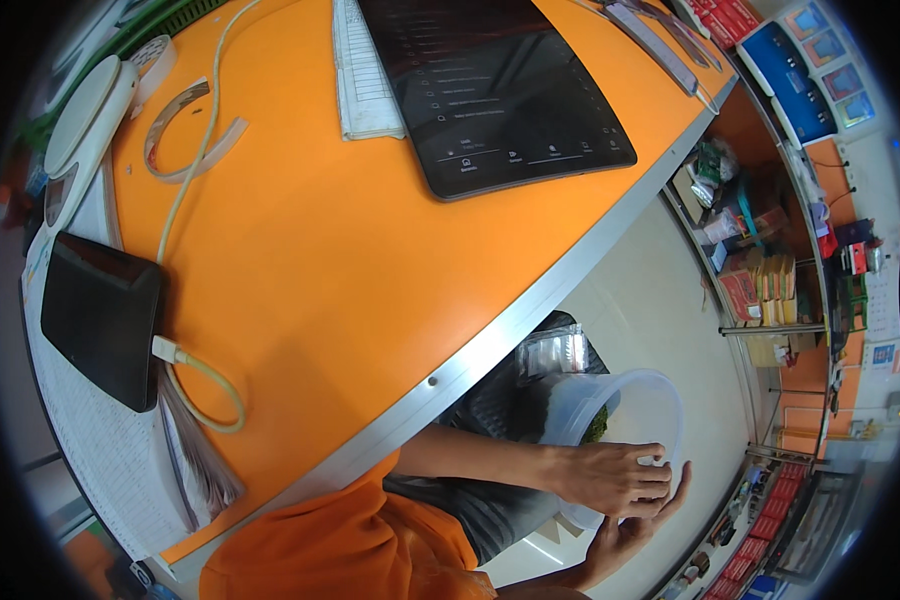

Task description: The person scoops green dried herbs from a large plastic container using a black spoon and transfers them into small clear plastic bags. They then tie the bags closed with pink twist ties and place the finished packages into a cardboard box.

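My left hand [607,478] reaches over the mouth of a translucent plastic tub [570,409], its fingers curled. Just below it my right hand [630,534] is turned up with one finger stretched out, and the left fingertips meet it. Whether anything small lies between the fingers is hidden. Inside the tub, against its wall, shows some dark green crumbly material [597,426]. Beside the tub, several clear plastic packets [553,352] rest on a black padded surface [487,401], partly under the table edge.
An orange table [330,247] with a metal edge [487,349] carries a tablet [510,97], a black device [101,319] with a cable, a white scale [86,120], a tape roll [154,150], papers [97,450] and a phone [656,45]. Stocked shelves [772,330] stand across the floor.
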`<state>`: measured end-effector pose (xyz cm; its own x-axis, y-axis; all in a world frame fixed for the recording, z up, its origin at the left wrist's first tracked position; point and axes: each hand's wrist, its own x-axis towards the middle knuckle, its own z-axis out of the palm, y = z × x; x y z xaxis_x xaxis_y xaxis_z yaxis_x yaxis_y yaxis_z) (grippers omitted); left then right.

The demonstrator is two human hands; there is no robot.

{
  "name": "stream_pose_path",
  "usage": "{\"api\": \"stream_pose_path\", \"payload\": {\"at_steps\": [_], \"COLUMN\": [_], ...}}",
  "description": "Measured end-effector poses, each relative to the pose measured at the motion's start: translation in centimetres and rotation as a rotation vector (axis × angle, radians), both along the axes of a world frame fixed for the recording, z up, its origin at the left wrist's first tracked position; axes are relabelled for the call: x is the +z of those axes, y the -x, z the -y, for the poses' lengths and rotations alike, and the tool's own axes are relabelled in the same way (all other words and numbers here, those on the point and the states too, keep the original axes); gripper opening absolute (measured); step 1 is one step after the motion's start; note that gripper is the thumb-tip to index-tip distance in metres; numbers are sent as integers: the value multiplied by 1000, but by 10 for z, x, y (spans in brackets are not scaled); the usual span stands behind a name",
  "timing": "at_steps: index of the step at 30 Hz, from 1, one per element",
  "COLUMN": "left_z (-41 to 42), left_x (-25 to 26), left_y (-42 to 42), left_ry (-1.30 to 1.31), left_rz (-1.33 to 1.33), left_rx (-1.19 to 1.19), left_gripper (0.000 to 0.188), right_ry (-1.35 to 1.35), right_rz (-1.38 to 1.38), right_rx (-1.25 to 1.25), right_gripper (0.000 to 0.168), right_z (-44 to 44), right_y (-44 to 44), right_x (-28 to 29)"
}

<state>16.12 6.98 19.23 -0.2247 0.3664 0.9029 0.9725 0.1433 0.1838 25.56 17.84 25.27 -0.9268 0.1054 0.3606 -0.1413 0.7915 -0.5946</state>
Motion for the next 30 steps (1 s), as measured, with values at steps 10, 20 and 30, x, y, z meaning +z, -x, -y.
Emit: {"api": "stream_pose_path", "payload": {"at_steps": [10, 20, 30], "left_z": [7, 0, 55], "left_x": [-9, 6, 27], "left_y": [-2, -3, 61], "left_ry": [-104, -105, -71], "left_rz": [-30, -78, 1079], "left_rx": [51, -8, -826], "left_gripper": [21, 36, 52], "right_ry": [178, 590, 930], "right_rz": [-11, -23, -73], "right_rx": [-58, -109, -114], "right_gripper": [54, 58, 61], "right_z": [28, 11, -1], "right_y": [7, -11, 4], "right_x": [-10, -16, -4]}}
